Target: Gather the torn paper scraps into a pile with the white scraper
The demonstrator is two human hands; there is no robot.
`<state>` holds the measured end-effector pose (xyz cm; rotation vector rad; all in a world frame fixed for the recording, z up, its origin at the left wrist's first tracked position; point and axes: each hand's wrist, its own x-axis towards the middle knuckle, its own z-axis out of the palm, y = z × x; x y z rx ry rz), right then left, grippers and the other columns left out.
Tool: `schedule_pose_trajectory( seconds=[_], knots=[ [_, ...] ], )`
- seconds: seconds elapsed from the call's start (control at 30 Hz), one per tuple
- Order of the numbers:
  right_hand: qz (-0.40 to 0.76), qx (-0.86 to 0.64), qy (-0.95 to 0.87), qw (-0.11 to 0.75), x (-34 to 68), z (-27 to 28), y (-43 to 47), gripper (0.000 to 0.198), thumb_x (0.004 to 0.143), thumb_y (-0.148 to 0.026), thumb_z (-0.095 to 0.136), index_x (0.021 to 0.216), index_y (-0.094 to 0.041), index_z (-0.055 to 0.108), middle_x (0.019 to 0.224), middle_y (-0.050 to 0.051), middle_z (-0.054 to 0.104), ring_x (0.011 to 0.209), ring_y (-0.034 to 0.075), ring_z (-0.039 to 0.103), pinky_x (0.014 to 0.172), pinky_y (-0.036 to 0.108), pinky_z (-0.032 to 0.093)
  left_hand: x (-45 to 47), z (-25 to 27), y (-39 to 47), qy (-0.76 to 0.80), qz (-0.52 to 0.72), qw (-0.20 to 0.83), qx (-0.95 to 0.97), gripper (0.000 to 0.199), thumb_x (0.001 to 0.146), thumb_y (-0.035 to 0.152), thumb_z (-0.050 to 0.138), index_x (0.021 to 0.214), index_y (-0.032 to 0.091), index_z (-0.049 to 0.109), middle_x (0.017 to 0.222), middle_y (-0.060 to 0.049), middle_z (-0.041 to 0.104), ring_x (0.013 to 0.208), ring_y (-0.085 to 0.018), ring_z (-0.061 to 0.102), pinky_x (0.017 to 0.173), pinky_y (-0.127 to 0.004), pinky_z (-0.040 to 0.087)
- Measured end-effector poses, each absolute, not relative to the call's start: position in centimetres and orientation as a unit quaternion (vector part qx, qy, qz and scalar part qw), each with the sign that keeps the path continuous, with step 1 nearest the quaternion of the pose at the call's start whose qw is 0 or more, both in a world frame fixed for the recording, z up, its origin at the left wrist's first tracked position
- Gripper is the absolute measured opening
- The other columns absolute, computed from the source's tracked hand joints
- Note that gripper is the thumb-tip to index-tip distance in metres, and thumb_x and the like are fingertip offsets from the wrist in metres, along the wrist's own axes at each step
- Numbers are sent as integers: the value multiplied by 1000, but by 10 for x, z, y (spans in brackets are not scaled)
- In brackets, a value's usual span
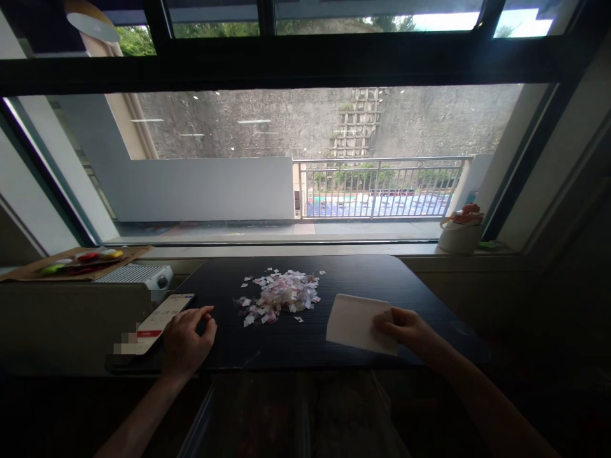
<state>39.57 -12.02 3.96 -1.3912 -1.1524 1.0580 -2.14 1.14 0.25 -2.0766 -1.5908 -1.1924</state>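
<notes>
A sheet of white paper is pinched at its right edge by my right hand, low over the right half of the dark table. My left hand is at the table's left side with nothing in it. Its fingers are loosely bent, with the thumb apart from the index finger. Right beside it, partly behind the hand, lies a phone with a lit screen and a red bar on it. Between my hands spreads a loose heap of small paper scraps, white with some pinkish marks.
Left of the table stand a white boxy appliance with a knob and a brown board with coloured items. Along the far edge runs the window sill, with a white container at its right end. A large window faces me.
</notes>
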Motion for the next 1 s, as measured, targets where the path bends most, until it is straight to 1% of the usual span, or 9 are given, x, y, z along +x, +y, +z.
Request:
schedule_pose_trajectory(
  seconds=[0.1, 0.23, 0.37, 0.43, 0.5, 0.67, 0.77, 0.93, 1.0],
  knots=[
    [421, -560, -489, 520, 377, 37, -93, 42, 59, -51, 76, 80, -15, 70, 77, 6, 73, 72, 23, 66, 66, 35, 52, -21, 2, 12, -544, -413, 136, -717, 29, 76, 34, 43, 87, 18, 65, 80, -7, 69, 87, -27, 61, 84, -42, 44],
    [411, -550, -521, 507, 351, 38, -62, 38, 60, -48, 75, 78, -16, 69, 75, 4, 71, 68, 21, 65, 63, 33, 52, -21, 2, 11, -547, -414, 139, -714, 27, 75, 33, 44, 87, 20, 64, 81, -6, 69, 87, -26, 61, 82, -40, 44],
    [410, -566, -529, 481, 359, 46, -68, 27, 58, -38, 77, 70, -15, 69, 67, 2, 69, 60, 18, 62, 56, 30, 49, -19, 2, 10, -555, -418, 135, -707, 27, 75, 33, 44, 88, 20, 64, 79, -6, 69, 88, -26, 61, 84, -40, 43],
    [420, -583, -529, 452, 375, 51, -83, 26, 55, -36, 78, 67, -15, 68, 64, 1, 69, 58, 17, 61, 56, 29, 49, -18, 3, 10, -553, -421, 130, -707, 28, 75, 33, 44, 88, 19, 65, 80, -6, 69, 89, -26, 60, 85, -41, 43],
    [441, -590, -533, 416, 392, 56, -97, 27, 55, -37, 78, 69, -15, 70, 67, 2, 70, 61, 17, 62, 59, 29, 49, -18, 3, 9, -548, -425, 127, -709, 28, 75, 33, 44, 88, 19, 65, 80, -7, 69, 88, -27, 61, 86, -42, 42],
    [451, -596, -481, 459, 408, 52, -105, 34, 52, -41, 81, 71, -15, 69, 70, 3, 72, 64, 19, 64, 63, 31, 49, -19, 3, 10, -549, -424, 126, -709, 29, 74, 35, 44, 88, 19, 64, 79, -6, 68, 88, -27, 61, 85, -43, 43],
    [500, -576, -471, 443, 404, 44, -102, 35, 54, -39, 80, 77, -15, 70, 76, 4, 74, 70, 21, 66, 68, 32, 50, -21, 3, 11, -553, -411, 123, -714, 30, 75, 36, 43, 89, 20, 64, 80, -6, 68, 89, -28, 60, 84, -43, 43],
    [523, -571, -470, 424, 396, 41, -107, 32, 52, -35, 82, 74, -14, 71, 71, 4, 74, 67, 19, 66, 68, 31, 50, -23, 2, 12, -541, -414, 139, -719, 30, 75, 35, 43, 88, 18, 64, 78, -7, 68, 87, -29, 61, 83, -44, 43],
    [531, -565, -467, 425, 395, 43, -111, 32, 52, -35, 82, 75, -15, 71, 73, 4, 74, 67, 19, 67, 69, 31, 50, -22, 2, 13, -535, -418, 141, -721, 30, 75, 35, 43, 87, 17, 65, 76, -8, 68, 85, -29, 61, 83, -45, 44]
  ],
)
